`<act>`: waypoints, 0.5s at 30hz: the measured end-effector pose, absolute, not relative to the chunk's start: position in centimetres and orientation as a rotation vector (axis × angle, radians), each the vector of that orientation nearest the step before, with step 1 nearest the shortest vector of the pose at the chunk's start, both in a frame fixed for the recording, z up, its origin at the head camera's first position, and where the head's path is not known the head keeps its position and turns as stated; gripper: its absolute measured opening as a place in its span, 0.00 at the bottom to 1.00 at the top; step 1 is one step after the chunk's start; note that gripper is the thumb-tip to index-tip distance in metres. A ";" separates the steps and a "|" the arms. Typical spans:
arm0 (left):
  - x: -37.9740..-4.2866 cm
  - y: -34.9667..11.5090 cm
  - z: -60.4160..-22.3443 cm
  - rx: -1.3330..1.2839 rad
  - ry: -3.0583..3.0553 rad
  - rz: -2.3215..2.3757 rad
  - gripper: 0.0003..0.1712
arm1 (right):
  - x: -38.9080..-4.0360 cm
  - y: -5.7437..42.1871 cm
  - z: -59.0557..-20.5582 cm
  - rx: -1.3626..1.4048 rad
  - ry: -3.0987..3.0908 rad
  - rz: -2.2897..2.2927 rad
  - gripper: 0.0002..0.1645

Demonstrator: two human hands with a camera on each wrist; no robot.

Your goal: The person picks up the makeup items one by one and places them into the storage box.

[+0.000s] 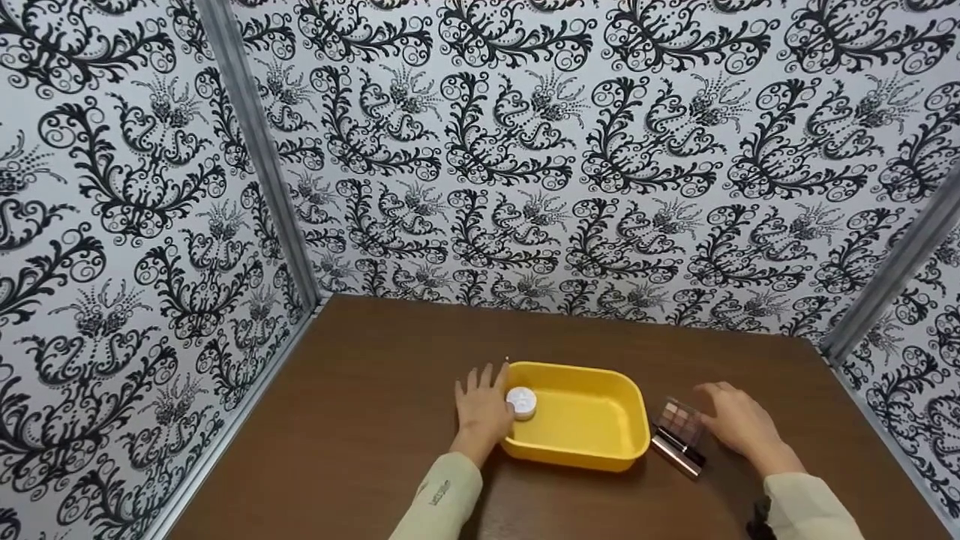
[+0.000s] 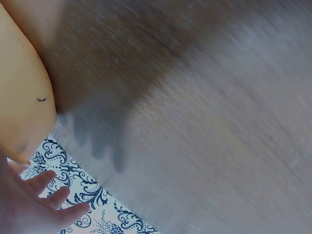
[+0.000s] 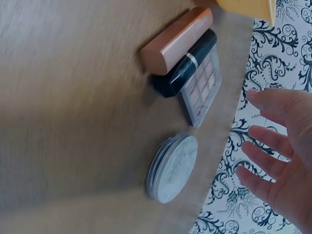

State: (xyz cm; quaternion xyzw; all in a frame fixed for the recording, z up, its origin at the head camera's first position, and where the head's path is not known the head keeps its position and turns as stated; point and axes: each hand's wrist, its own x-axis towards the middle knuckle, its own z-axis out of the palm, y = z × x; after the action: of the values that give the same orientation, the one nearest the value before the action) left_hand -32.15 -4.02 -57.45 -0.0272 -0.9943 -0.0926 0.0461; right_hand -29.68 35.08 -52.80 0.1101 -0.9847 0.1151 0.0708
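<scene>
Table (image 1: pixel 360 390) is reaching left to metal edging (image 1: pixel 241 411) | sleeve (image 1: pixel 442 499) is bearing unreadable lettering | left hand (image 1: pixel 482 409), fingers straight, is resting at yellow basin (image 1: pixel 589 431) | white tub (image 1: pixel 522 403) is sitting inside, left | rose tube (image 3: pixel 180 41), black tube (image 3: pixel 181 70), palette (image 3: pixel 204 87) are lying right | compact (image 3: pixel 176 168) is showing only in right wrist view | right hand (image 1: pixel 739 420) is hovering, fingers released

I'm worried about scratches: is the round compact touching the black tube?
Apart. The right wrist view shows a strip of table between the round compact and the black tube.
</scene>
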 end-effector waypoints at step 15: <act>-32.2 -3.9 -57.5 -0.084 -3.041 -0.323 0.37 | -28.8 37.7 -54.2 0.238 -2.951 0.387 0.29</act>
State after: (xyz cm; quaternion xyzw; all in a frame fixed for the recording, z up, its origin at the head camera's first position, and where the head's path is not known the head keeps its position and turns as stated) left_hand -32.17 -3.91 -57.52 -0.0274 -0.9932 -0.1054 0.0413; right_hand -28.79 37.66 -54.15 0.0794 -0.9854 0.1291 0.0781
